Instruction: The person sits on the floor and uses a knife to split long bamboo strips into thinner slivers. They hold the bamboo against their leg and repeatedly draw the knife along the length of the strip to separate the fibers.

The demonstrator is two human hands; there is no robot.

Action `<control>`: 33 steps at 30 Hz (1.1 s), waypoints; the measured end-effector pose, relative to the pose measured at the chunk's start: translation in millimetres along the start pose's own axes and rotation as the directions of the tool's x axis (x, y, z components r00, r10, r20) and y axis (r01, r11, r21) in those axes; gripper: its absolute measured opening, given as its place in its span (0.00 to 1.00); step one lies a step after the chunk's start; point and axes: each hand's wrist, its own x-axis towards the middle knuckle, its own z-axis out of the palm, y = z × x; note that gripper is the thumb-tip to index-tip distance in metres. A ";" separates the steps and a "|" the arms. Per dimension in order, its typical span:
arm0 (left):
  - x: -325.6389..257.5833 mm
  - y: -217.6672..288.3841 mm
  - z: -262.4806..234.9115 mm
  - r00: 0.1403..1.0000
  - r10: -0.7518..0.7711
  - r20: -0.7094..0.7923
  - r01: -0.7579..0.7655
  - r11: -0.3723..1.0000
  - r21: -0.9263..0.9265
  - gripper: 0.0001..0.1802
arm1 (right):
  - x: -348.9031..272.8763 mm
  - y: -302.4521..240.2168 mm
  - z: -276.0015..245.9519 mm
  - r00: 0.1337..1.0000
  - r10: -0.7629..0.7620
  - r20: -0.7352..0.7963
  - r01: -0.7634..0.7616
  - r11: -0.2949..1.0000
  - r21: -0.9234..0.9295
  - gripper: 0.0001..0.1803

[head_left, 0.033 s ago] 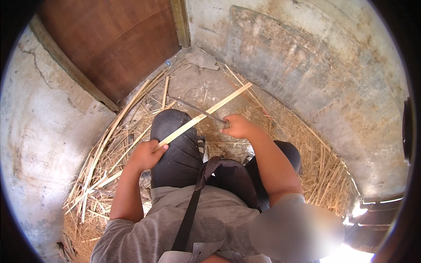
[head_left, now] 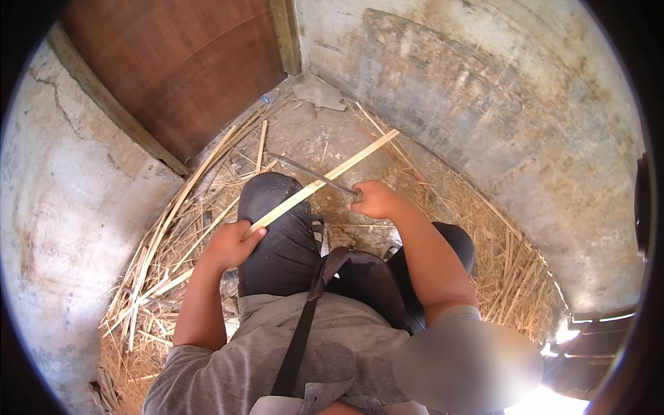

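Note:
My left hand point(head_left: 232, 243) is closed on the near end of a long pale wooden strip point(head_left: 346, 164). The strip slants up and to the right over my left knee point(head_left: 277, 221), which is in dark trousers. In my right hand point(head_left: 373, 199) I grip the handle of a thin dark blade point(head_left: 297, 166). The blade points up and to the left and crosses the strip near its middle. I cannot tell whether the blade cuts into the strip or only lies against it.
I sit on a concrete floor in a corner. A brown wooden door point(head_left: 180, 69) is at the upper left, and rough concrete walls point(head_left: 498, 124) curve around. Several loose strips and straw point(head_left: 166, 256) lie to my left, with more straw point(head_left: 512, 277) on my right.

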 end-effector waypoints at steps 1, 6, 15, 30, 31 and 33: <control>0.6 -1.3 1.7 1.000 0.003 -0.004 -0.003 1.000 -0.007 0.30 | 0.9 -0.2 0.2 1.000 -0.010 -0.001 0.010 1.000 0.008 0.32; 1.2 -2.2 3.5 1.000 0.009 0.000 -0.009 1.000 -0.020 0.30 | -4.0 24.5 -17.1 0.968 0.197 -0.155 -0.188 0.980 0.069 0.33; 0.8 -1.2 1.5 1.000 -0.005 0.006 0.005 1.000 -0.005 0.30 | -1.5 -2.0 -1.4 0.999 0.025 -0.031 -0.025 1.000 -0.003 0.31; 1.0 -1.9 2.8 1.000 0.004 0.004 -0.004 1.000 -0.014 0.29 | -4.3 26.9 -19.2 0.962 0.232 -0.142 -0.228 0.973 0.044 0.36; 1.4 -2.1 3.2 1.000 0.012 -0.004 -0.012 1.000 -0.010 0.29 | -3.6 22.7 -14.7 0.971 0.190 -0.147 -0.188 0.982 0.029 0.36; 1.1 -1.4 2.8 1.000 0.019 -0.009 -0.019 1.000 0.007 0.29 | 3.3 16.4 -1.0 0.997 0.064 -0.046 -0.065 0.998 -0.022 0.34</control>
